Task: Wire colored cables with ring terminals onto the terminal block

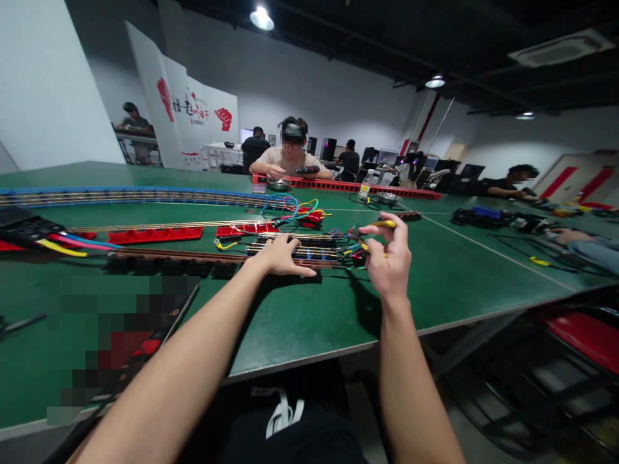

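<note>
My left hand (281,256) lies with fingers spread across a long assembly of black and copper-coloured bars (198,255), its thumb pointing right along the near edge. My right hand (391,261) is closed around yellow-handled pliers (385,223), whose jaws point left toward the assembly's end. Small coloured wires (349,235) stick out there, close to the pliers; whether the jaws grip one I cannot tell. Thicker yellow, pink and blue cables (84,241) run into the assembly's left end from a black part (26,227).
Red plastic strips (155,234) and a loop of coloured wires (294,207) lie behind the assembly. A blue-edged rail (145,195) stretches along the green table (309,322). Across it, a person (290,154) works by a long red rail (358,185). A bottle (366,187) stands nearby.
</note>
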### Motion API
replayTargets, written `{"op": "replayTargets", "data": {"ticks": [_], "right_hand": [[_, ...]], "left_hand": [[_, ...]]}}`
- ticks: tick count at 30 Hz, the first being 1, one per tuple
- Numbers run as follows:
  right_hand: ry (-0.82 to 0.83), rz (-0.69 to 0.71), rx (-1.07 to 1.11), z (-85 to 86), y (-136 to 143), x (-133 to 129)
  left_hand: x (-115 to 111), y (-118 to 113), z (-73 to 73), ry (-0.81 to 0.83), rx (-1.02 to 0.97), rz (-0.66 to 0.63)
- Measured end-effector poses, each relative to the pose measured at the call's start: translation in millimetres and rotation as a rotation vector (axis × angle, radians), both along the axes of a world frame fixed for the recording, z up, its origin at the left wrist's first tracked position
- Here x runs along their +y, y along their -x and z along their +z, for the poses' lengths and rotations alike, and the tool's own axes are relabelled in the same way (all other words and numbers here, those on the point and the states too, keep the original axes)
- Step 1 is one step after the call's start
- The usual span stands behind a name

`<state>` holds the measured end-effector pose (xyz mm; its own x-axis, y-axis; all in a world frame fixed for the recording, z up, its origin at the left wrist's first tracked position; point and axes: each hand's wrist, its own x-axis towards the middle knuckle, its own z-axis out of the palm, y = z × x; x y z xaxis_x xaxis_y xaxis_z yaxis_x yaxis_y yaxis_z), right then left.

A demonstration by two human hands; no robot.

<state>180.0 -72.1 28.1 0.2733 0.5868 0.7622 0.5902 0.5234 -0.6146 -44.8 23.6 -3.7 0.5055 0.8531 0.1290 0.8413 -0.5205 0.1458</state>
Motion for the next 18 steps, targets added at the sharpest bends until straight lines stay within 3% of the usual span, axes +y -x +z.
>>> {"op": "replayTargets", "data": {"ticks": [7, 18], "right_hand": [[-0.035, 0.012, 0.016, -36.5, -5, -10], [0.014, 0.028, -0.158, -45.7, -6, -1]], "left_hand": [[0, 0, -0.3, 0.008, -0.005, 0.012], [0, -1, -1.1, -0.014, -0.003, 0.003]]}}
